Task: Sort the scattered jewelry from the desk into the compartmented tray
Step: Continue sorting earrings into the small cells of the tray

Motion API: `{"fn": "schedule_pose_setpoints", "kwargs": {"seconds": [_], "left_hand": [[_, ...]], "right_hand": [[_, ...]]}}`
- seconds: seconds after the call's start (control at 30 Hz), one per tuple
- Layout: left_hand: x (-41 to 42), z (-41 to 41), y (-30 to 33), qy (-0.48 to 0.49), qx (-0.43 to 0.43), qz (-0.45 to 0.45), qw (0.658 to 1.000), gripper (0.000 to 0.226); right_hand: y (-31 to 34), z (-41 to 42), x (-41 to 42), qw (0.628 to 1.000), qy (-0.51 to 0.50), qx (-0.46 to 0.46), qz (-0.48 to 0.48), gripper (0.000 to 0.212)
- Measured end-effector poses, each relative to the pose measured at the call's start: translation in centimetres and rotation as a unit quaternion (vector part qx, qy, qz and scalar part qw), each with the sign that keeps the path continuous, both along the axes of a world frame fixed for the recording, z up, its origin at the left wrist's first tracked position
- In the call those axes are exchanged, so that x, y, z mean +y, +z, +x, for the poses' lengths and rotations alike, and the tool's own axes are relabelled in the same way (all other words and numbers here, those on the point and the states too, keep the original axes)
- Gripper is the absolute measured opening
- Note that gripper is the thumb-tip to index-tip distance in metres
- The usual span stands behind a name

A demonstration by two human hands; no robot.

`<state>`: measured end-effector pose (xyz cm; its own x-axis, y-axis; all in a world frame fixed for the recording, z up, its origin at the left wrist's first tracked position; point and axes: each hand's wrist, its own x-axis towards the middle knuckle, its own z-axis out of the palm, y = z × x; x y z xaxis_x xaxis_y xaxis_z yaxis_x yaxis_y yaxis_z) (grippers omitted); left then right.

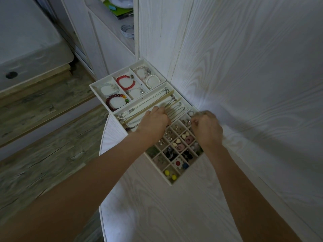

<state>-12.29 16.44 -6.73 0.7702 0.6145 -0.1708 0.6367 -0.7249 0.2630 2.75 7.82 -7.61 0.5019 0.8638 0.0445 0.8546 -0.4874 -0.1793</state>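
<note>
Over the compartmented tray point(172, 183) at the desk point(157, 206) edge, left hand point(153, 120) pinching a necklace point(172, 103), right hand point(207, 127) clenched, contents unclear.

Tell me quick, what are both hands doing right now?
Left hand: fingers curled over the necklace tray; what it holds cannot be told.
Right hand: fingers curled, pinching something small over the earring tray.

A: Wall point(244, 58) rises just past the right hand's point(207, 127) fingers, nothing to pass there.
B: And beyond the left hand's point(153, 122) fingers?
A: Chains point(148, 105) strung across, then the bracelet tray point(104, 81).
B: Open room?
A: Bare desk point(157, 206) back behind both wrists.
</note>
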Motion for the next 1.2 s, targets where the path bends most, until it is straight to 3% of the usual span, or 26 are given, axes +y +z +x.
{"fn": "schedule_pose_setpoints", "kwargs": {"seconds": [0.5, 1.2], "left_hand": [[-0.1, 0.0, -0.1, -0.003, 0.008, 0.01, 1.0, 0.039], [-0.2, 0.0, -0.2, 0.001, 0.009, 0.019, 1.0, 0.037]], "right_hand": [[-1.5, -0.6, 0.5, 0.995, -0.002, 0.013, -0.096, 0.02], [-1.0, -0.6, 0.1, 0.996, 0.038, -0.012, -0.075, 0.017]]}}
